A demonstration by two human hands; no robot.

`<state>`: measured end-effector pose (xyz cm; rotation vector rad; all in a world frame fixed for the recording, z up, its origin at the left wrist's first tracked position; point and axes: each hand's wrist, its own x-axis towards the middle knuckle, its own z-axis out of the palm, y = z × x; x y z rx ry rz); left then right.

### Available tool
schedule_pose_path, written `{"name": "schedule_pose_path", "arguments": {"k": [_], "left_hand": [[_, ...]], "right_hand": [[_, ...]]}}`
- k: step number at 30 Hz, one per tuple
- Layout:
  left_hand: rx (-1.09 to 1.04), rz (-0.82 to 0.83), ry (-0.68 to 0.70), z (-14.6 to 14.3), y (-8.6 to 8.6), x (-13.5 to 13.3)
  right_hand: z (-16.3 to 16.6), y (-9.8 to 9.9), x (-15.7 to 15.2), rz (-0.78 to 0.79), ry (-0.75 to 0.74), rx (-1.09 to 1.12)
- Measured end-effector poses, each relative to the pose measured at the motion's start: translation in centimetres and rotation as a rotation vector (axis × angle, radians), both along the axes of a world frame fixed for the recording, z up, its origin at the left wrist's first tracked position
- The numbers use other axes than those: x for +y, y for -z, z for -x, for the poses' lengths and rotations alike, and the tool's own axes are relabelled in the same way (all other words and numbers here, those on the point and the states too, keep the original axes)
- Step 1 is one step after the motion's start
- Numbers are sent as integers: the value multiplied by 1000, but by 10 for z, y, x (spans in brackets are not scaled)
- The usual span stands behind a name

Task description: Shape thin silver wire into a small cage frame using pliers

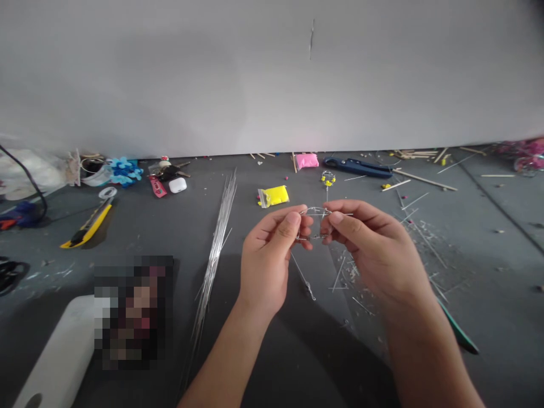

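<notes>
Both my hands are raised over the dark grey table [127, 238] and pinch a thin bent metal wire [317, 211] between them. My left hand [272, 258] grips the wire's left end with thumb and fingers closed. My right hand [374, 243] pinches the right end, its fingers curled. The wire arches between the fingertips and a straight tail hangs down toward the table. A bundle of long straight wires [215, 249] lies on the table just left of my left hand.
A yellow clay packet [274, 196], a pink packet [306, 161], blue pliers [357, 166] and wooden sticks [419, 178] lie beyond the hands. A yellow utility knife [87, 226], keys, a white earbud case [177, 185] and blue flowers [124, 171] sit at left. Wire scraps litter the right.
</notes>
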<state>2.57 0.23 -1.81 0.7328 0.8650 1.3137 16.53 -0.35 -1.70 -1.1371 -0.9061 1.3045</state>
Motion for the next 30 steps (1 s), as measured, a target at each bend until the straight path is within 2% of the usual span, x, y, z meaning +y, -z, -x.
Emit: {"name": "schedule_pose_path", "arguments": {"k": [6,11,21,30], "left_hand": [[126,-83,-4,1,4,0],[141,-112,-34,-1,6,-1],[155,-54,-117,0,4,2],[161,-46,-125,3,6,4]], "right_hand": [[0,0,0,16,5,-4],[2,1,1,1,15,12],[7,3,0,-99,105,18],[-2,0,3,-79,152,107]]}}
